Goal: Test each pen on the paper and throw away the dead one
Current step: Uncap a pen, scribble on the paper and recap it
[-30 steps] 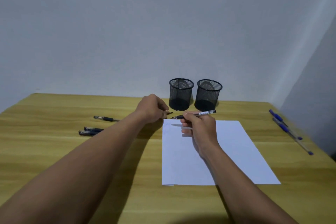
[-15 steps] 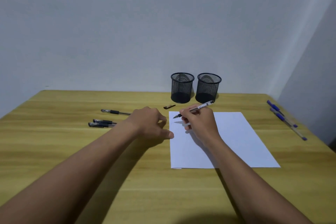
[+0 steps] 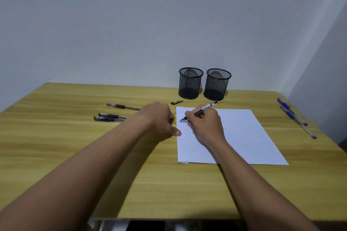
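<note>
My right hand (image 3: 205, 124) grips an uncapped pen (image 3: 203, 109) in a writing hold, its tip down at the upper left corner of the white paper (image 3: 236, 137). A faint mark shows near that corner. My left hand (image 3: 159, 118) rests as a loose fist on the table beside the paper's left edge, thumb touching the edge, holding nothing. The pen's black cap (image 3: 176, 102) lies on the table just beyond the paper. Three black capped pens (image 3: 110, 117) lie to the left.
Two black mesh cups (image 3: 190, 83) (image 3: 217, 84) stand side by side at the back against the wall. Blue pens (image 3: 294, 117) lie near the table's right edge. The wooden table (image 3: 65, 137) ends close to my body at the bottom.
My left hand has put the cap down beyond the paper and drawn back to the paper's left edge. My right hand lowered the pen tip onto the paper.
</note>
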A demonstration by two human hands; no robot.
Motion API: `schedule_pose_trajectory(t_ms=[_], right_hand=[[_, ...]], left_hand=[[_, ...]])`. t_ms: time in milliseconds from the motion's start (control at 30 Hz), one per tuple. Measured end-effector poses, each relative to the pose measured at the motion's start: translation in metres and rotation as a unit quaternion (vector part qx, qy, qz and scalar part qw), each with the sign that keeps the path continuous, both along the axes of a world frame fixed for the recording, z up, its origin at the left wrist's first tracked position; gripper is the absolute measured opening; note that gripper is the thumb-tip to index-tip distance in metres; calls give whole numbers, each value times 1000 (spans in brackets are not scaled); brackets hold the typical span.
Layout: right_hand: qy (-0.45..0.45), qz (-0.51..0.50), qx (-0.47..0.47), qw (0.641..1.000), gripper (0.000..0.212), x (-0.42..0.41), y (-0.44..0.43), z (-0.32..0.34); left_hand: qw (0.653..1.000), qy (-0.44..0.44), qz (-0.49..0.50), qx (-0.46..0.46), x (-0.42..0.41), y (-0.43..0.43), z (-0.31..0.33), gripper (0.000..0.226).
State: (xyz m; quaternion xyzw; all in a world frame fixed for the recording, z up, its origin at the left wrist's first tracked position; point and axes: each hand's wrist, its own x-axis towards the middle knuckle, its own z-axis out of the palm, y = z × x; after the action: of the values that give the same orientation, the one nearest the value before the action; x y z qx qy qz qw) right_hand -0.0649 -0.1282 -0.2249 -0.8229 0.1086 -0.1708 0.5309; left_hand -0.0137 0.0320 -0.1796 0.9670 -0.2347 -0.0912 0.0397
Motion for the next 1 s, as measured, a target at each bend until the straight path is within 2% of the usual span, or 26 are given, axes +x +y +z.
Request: schedule_pose_trajectory(t_ms=[300,633,867,933,1000], right_hand=[[8,-9,-19,1000,14,-3,0,1],[11,-39,-22,999,16,-2,-1,-1],[20,-25,-22,999,15,0,-1,-2],[24,-28,-5,999,15,0,-3,-1],[20,-37,62,997,16,1,-4,2]], left_hand=[[1000,-9,4,-7,5,-1,-4,82],[1000,-7,7,-6,6,-1,-3,62],[1000,-1,7,-8,5,0,-4,76],[1000,-1,7,-12,5,0,-3,75],[1000,2,4,-12,5,0,-1,66]])
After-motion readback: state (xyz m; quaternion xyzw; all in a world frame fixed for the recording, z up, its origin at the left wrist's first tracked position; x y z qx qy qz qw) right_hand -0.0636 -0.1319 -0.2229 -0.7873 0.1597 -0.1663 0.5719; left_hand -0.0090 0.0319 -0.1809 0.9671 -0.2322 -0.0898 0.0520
